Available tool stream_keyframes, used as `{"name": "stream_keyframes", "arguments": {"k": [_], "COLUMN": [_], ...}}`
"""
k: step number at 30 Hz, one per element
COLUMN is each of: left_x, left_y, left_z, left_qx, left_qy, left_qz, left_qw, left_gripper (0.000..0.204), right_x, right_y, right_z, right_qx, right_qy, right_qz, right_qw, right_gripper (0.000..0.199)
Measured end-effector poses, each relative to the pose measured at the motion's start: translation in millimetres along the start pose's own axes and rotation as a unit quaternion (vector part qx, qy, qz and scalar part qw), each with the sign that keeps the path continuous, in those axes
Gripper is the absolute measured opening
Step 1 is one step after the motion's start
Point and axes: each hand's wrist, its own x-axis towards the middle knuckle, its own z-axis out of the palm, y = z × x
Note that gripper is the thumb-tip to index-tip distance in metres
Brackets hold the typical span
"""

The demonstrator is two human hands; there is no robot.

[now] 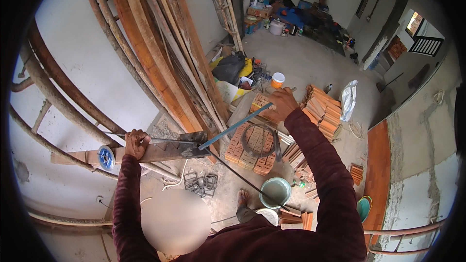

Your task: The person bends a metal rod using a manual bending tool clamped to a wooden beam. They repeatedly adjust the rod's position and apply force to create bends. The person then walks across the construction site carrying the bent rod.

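Observation:
My left hand (137,144) is closed around a thin metal rod (174,140) lying along a wooden plank (162,152). My right hand (282,105), out to the right, grips a long blue-grey bar (235,127). The bar's lower end meets the rod at the plank's dark end (196,138). From that joint a dark length of rod (239,178) slants down toward the buckets; whether it is one piece with the held rod I cannot tell. A blue-and-white spool (105,157) sits at the plank's left part. Bent wire frames (201,183) lie on the floor below.
Long timber boards (141,53) and bamboo poles (63,99) lean on the left wall. Red bricks (238,153) bear a wire coil (244,140). More bricks (320,109), a grey bucket (286,184) and a white-orange pail (277,79) stand right. Two people (322,4) are far back.

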Motion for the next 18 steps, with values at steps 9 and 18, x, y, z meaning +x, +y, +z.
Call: {"name": "stream_keyframes", "arguments": {"k": [9,18], "left_x": [6,1], "left_y": [-23,7], "left_z": [17,-10], "left_qx": [0.043,-0.074], "left_qy": [-0.030,-0.098], "left_qz": [0.092,-0.063], "left_qw": [0.994,0.990], "left_gripper": [0.027,0.042], "right_x": [23,48], "right_y": [17,25], "right_z": [16,36], "right_qx": [0.038,0.069], "right_qy": [0.021,-0.054], "right_qz": [-0.049,-0.087], "right_qw": [0.998,0.992], "right_gripper": [0.046,0.045]}}
